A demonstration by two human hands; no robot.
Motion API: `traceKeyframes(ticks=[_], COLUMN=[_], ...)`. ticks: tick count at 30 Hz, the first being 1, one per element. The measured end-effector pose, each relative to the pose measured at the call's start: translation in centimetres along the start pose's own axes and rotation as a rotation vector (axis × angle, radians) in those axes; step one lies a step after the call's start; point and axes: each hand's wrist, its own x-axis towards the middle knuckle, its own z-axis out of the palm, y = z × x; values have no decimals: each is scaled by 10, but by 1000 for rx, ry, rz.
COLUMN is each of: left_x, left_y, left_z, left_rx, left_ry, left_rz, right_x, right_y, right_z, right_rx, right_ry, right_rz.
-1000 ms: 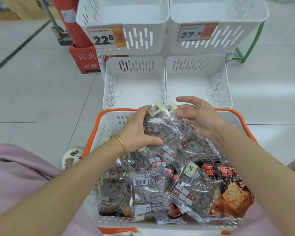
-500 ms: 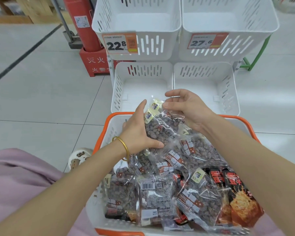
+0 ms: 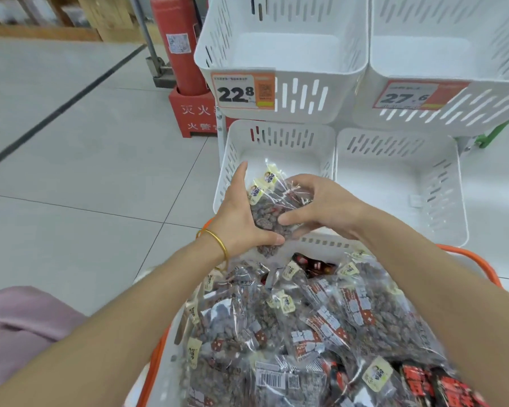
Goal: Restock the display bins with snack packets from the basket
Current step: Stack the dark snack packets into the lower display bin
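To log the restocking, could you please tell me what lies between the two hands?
Clear snack packets of dark pieces, held between the left hand and the right hand, as the head view shows.

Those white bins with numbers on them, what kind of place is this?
Most likely a shop or supermarket. The white display bins carry price tags, a basket is packed with sealed snack packets, and a red fire extinguisher stands on the tiled floor.
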Motion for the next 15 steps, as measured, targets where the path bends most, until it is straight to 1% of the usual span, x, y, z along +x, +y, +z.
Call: traceKeyframes(ticks=[2,3,5,6,8,9,10,12,15], left_x=[15,22,29,27,17,11,7,7,8], left_y=[-9,-16,-40,-54,-83,-94,-103,-113,-116], left_z=[-8,-14,-24,-26,-24,-20,-15,-9,-10], left_rx=[4,23,140,224,372,411,421,423,434], left_ry=[49,90,167,176,115,75,57,75,98], left_rz=[-13,-35,-119,-178,-283,-310,-318,-292,-266], right_x=[22,35,63,77,105,118,129,148,170], right_y=[-7,-8,-6,-2,9,15,19,24,32], right_z=[-3,-6,-11,-13,-10,-6,-2,3,3], right_rx=[26,40,53,37,-27,-37,-20,51,111], right_ry=[25,65,179,230,275,266,252,232,282], right_rz=[-34,-38,-33,-36,-29,-12,9,41,51])
